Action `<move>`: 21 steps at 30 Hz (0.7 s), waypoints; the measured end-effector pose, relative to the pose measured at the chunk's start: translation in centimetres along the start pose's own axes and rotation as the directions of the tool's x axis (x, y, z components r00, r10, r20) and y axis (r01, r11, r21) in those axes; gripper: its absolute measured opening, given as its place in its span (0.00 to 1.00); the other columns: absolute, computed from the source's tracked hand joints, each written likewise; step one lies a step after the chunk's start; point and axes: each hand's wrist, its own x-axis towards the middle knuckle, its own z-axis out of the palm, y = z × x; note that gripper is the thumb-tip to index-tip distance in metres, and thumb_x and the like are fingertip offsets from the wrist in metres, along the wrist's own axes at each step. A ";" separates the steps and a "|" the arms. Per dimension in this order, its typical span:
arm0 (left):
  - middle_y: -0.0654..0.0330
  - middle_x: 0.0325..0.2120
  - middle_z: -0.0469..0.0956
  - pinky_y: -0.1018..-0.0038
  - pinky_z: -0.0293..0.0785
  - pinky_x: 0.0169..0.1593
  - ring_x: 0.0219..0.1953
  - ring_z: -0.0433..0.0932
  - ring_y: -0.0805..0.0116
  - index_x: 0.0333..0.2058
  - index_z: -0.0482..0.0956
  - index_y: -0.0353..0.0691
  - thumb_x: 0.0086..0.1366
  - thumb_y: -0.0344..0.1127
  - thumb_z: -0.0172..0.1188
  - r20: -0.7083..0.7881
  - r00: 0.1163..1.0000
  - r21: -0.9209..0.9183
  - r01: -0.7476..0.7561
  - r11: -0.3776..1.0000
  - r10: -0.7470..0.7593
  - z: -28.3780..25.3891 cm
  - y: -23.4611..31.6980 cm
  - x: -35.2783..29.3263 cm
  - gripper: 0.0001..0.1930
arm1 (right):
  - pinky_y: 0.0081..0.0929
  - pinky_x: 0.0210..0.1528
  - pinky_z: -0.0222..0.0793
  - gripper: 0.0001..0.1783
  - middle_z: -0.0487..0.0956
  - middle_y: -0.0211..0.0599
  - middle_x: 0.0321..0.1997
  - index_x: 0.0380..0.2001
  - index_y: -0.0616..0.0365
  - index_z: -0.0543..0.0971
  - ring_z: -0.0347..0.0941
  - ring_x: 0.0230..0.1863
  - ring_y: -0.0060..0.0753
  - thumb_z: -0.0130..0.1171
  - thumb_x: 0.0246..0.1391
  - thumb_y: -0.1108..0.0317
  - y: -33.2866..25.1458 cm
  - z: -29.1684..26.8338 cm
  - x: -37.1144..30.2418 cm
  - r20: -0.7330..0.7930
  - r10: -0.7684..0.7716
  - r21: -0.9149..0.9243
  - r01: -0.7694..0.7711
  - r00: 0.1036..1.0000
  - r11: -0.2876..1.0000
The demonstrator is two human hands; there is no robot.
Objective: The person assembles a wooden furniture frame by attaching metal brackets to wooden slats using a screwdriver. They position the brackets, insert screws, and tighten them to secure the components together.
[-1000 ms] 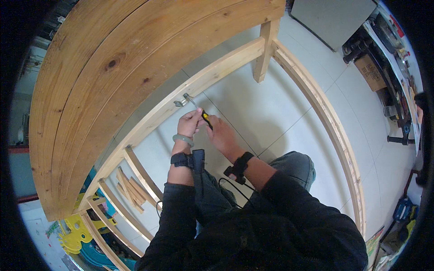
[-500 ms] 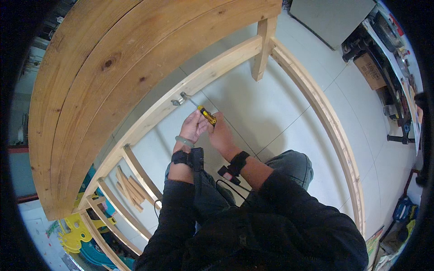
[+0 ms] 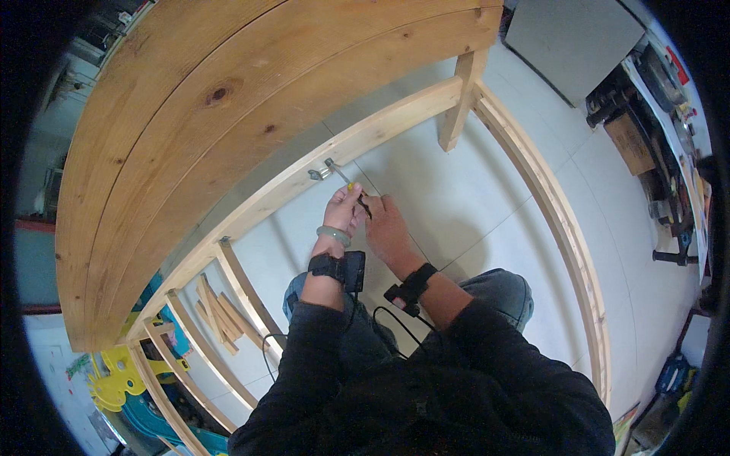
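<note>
A metal bracket [image 3: 320,174] is fixed to the side of the pale wooden rail [image 3: 274,188]. A screwdriver [image 3: 340,173] with a yellow and black handle reaches up to it, its shaft end at the bracket. My left hand [image 3: 342,210] is closed around the front of the handle, fingers pinched close to the shaft. Just to the right, my right hand [image 3: 389,230] is closed on the rear of the same handle. Most of the handle is hidden by my fingers, and the exact contact of the tip is too small to make out.
Brown wooden boards [image 3: 182,144] lie beyond the rail. A curved-looking side beam [image 3: 559,186] runs down the right, joined at a post [image 3: 461,106]. Slats [image 3: 245,281] and loose wood strips [image 3: 220,315] are at left, near a yellow plastic piece [image 3: 114,384].
The whole view has shifted a little, the frame and hands sitting further right. My fingers now cover more of the screwdriver's yellow handle; its shaft still points at the bracket.
</note>
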 end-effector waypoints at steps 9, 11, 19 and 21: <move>0.53 0.45 0.70 0.66 0.69 0.49 0.45 0.71 0.60 0.48 0.64 0.42 0.64 0.39 0.47 0.196 0.972 -0.349 -0.052 0.936 0.127 -0.6 -1.4 -0.1 0.15 | 0.36 0.29 0.66 0.16 0.71 0.42 0.24 0.34 0.62 0.66 0.70 0.28 0.41 0.53 0.51 0.61 -0.2 -0.2 0.9 0.697 0.444 0.654 -0.753 0.563 -0.073; 0.55 0.37 0.74 0.70 0.73 0.40 0.37 0.74 0.63 0.42 0.68 0.41 0.63 0.44 0.48 0.172 0.981 -0.343 -0.026 0.939 0.090 -0.7 -1.1 0.3 0.14 | 0.35 0.29 0.66 0.16 0.70 0.42 0.26 0.34 0.62 0.66 0.70 0.29 0.41 0.55 0.50 0.61 -0.4 -0.2 0.9 0.227 0.437 0.718 -0.453 0.870 0.529; 0.67 0.16 0.67 0.81 0.64 0.18 0.15 0.66 0.76 0.28 0.68 0.44 0.61 0.47 0.53 -0.087 0.996 -0.110 -0.033 0.993 0.023 -0.1 0.9 0.8 0.13 | 0.36 0.41 0.63 0.16 0.67 0.46 0.35 0.39 0.62 0.66 0.65 0.38 0.44 0.56 0.47 0.69 -0.7 -0.9 1.4 -0.102 0.214 0.390 -0.158 0.972 0.907; 0.67 0.14 0.66 0.81 0.62 0.16 0.13 0.65 0.76 0.28 0.68 0.44 0.60 0.48 0.54 -0.168 0.986 -0.160 -0.013 0.987 -0.015 0.6 0.9 0.7 0.14 | 0.36 0.42 0.63 0.17 0.68 0.48 0.36 0.39 0.62 0.66 0.65 0.38 0.48 0.56 0.46 0.69 -0.7 -0.7 1.5 -0.043 0.375 0.549 -0.292 0.926 0.783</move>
